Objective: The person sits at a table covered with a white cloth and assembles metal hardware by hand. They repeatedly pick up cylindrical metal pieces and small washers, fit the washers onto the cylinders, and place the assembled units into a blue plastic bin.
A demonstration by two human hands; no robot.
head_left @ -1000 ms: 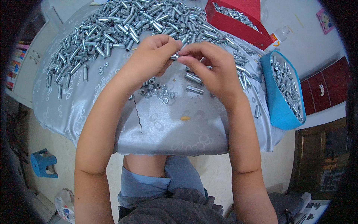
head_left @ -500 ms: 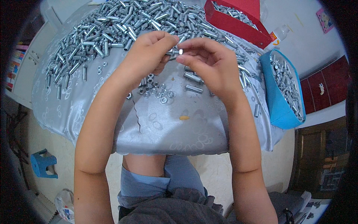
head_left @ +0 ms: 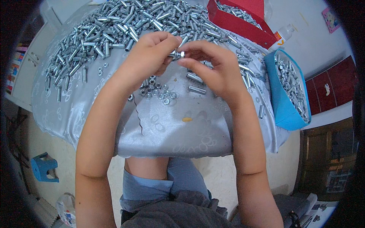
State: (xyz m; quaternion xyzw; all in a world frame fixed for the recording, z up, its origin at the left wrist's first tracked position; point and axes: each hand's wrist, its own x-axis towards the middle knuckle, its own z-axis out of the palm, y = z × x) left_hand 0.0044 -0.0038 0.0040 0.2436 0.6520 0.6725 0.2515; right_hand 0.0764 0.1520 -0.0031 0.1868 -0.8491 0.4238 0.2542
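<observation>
My left hand (head_left: 148, 57) is closed around a silver anchor bolt (head_left: 175, 55), most of which its fingers hide. A hex nut (head_left: 183, 55) shows at the bolt's right end. The thumb and forefinger of my right hand (head_left: 218, 68) curve round that nut from either side, their tips at its edges. Below the hands, several loose hex nuts (head_left: 165, 101) lie in a small cluster on the grey satin tablecloth (head_left: 163, 133). To the right of them is a single metal anchor (head_left: 197, 89).
A broad heap of silver anchors (head_left: 125, 26) covers the table's far side. At the far right stand a red box (head_left: 243, 26) and a light-blue bin (head_left: 286, 110), both holding metal anchors. A white bottle (head_left: 282, 36) is between them. A blue stool (head_left: 43, 167) stands on the floor at left.
The fingers of my right hand have shifted slightly around the nut, the forefinger and thumb moving a little left. My left hand stays on the bolt.
</observation>
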